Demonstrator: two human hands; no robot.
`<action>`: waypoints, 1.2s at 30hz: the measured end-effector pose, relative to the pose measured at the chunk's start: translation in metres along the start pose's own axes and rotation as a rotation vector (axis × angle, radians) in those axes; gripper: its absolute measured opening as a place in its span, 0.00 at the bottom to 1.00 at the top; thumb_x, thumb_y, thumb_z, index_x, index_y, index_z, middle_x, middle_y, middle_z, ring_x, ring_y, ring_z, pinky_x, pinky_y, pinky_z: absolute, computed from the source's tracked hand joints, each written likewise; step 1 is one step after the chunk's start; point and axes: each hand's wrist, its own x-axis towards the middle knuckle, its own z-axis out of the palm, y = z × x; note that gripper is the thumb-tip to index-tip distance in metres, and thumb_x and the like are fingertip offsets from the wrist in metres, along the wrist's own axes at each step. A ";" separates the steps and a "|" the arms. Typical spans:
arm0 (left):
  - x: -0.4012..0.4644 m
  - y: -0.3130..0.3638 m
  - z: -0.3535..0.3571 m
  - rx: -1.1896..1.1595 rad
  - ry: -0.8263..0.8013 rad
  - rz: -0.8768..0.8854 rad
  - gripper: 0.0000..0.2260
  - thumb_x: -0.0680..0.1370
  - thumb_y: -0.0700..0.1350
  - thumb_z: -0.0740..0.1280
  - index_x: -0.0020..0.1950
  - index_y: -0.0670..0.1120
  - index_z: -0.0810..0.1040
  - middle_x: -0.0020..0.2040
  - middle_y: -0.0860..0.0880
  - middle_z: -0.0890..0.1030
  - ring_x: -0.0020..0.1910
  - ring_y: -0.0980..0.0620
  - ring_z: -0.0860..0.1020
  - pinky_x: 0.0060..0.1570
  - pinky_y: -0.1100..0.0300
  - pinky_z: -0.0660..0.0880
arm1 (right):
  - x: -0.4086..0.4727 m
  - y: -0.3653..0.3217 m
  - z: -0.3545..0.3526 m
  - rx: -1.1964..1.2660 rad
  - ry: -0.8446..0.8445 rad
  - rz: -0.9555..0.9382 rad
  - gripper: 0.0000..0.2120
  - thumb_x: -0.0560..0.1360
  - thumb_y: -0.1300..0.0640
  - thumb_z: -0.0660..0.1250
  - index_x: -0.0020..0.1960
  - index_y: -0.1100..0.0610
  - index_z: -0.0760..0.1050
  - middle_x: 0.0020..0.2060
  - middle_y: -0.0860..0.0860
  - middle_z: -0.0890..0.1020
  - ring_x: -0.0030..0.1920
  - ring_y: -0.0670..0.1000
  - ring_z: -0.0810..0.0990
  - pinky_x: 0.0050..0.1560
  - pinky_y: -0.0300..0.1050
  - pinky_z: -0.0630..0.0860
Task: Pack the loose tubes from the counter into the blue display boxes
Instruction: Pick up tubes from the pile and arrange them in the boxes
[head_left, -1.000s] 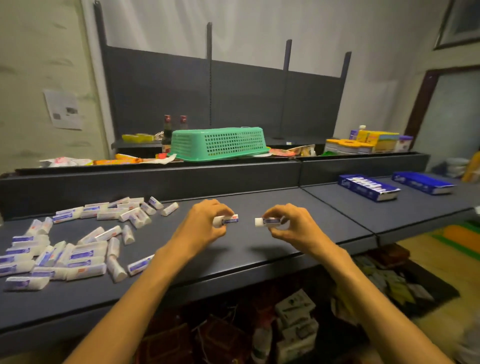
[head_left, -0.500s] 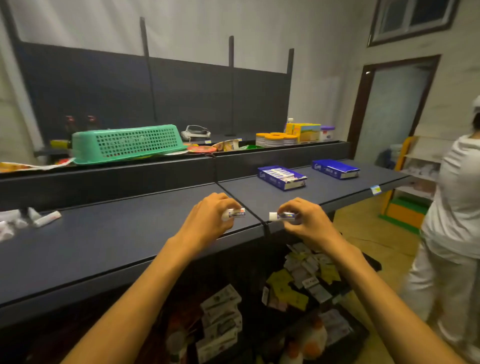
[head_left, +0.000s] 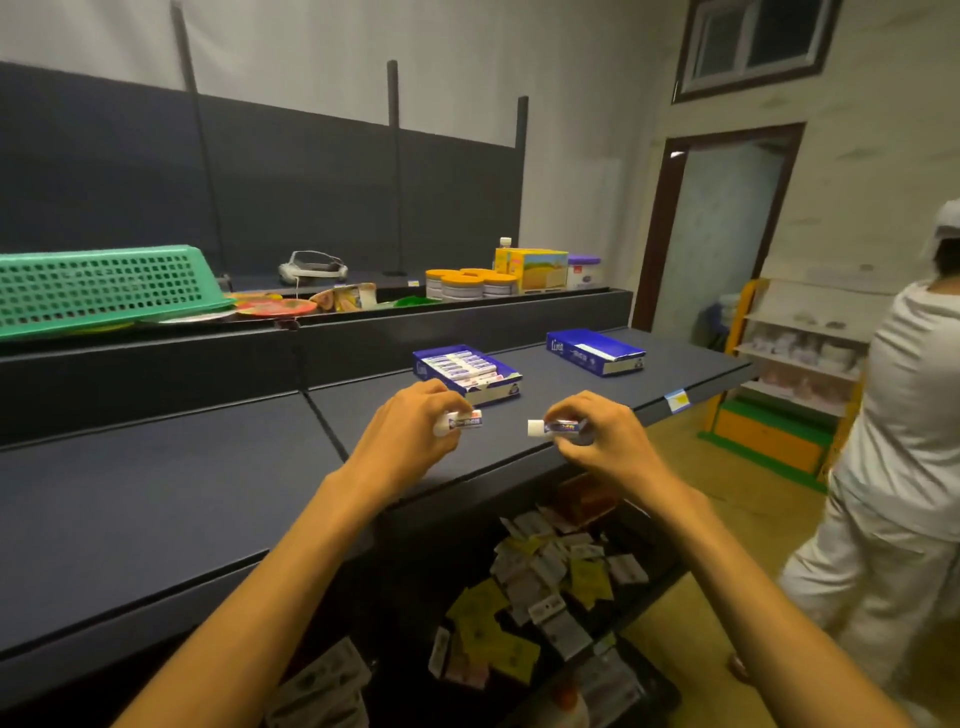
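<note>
Blue box on the dark counter, packed with a row of white tubes, and its near edge is cut off behind the left hand. Print on those tubes is too small to read. That left hand pinches a small tube, white cap toward the palm, purple-and-white label facing up, most of the body showing past the curled fingers. Right hand grips a second tube, white cap poking out to the left, the rest buried under the fingers. Both tubes hang over the counter's front edge, just short of the full box. Second blue box sits farther right, well apart; what's inside is hard to tell. Green basket on the upper ledge is clipped by the left edge. Person in white is cut off at right.
</note>
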 end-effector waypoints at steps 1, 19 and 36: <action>0.012 -0.004 0.007 0.000 0.007 -0.006 0.15 0.75 0.43 0.72 0.61 0.47 0.79 0.61 0.47 0.78 0.61 0.48 0.76 0.56 0.50 0.77 | 0.011 0.011 -0.001 0.002 -0.009 -0.006 0.12 0.71 0.60 0.73 0.53 0.51 0.79 0.49 0.47 0.80 0.47 0.46 0.79 0.49 0.45 0.80; 0.148 -0.070 0.070 0.119 0.017 -0.278 0.13 0.74 0.44 0.73 0.58 0.50 0.80 0.56 0.51 0.80 0.54 0.51 0.78 0.54 0.52 0.77 | 0.192 0.119 0.045 0.100 -0.153 -0.151 0.13 0.74 0.55 0.72 0.57 0.51 0.78 0.52 0.46 0.80 0.50 0.40 0.73 0.47 0.36 0.73; 0.171 -0.068 0.103 0.229 -0.175 -0.595 0.14 0.73 0.44 0.74 0.59 0.50 0.82 0.58 0.51 0.82 0.54 0.53 0.79 0.49 0.64 0.73 | 0.260 0.152 0.099 0.264 -0.452 -0.329 0.10 0.73 0.52 0.72 0.53 0.45 0.76 0.53 0.47 0.76 0.51 0.44 0.74 0.43 0.34 0.69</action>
